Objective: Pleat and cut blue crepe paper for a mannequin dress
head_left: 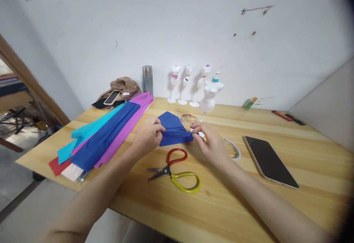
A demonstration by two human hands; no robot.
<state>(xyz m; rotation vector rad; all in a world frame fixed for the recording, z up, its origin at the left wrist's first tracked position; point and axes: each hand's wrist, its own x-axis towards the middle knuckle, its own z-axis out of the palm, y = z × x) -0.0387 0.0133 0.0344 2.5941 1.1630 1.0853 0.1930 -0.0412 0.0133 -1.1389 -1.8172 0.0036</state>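
A small piece of dark blue crepe paper (173, 127) is held between both hands above the wooden table (276, 206). My left hand (148, 135) pinches its left edge with closed fingers. My right hand (210, 142) pinches its right corner, and a small white bit shows at the fingertips. Scissors (177, 171) with one red and one yellow handle loop lie closed on the table just in front of the hands. A clear tape roll (188, 118) sits just behind the paper.
Long folded sheets of crepe paper (107, 134) in cyan, blue, purple, red and white lie at the left. Several small white mannequin busts (206, 88) and a steel flask (147, 79) stand by the wall. A dark tablet (269, 160) lies at the right, and a phone (111, 97) rests on brown cloth.
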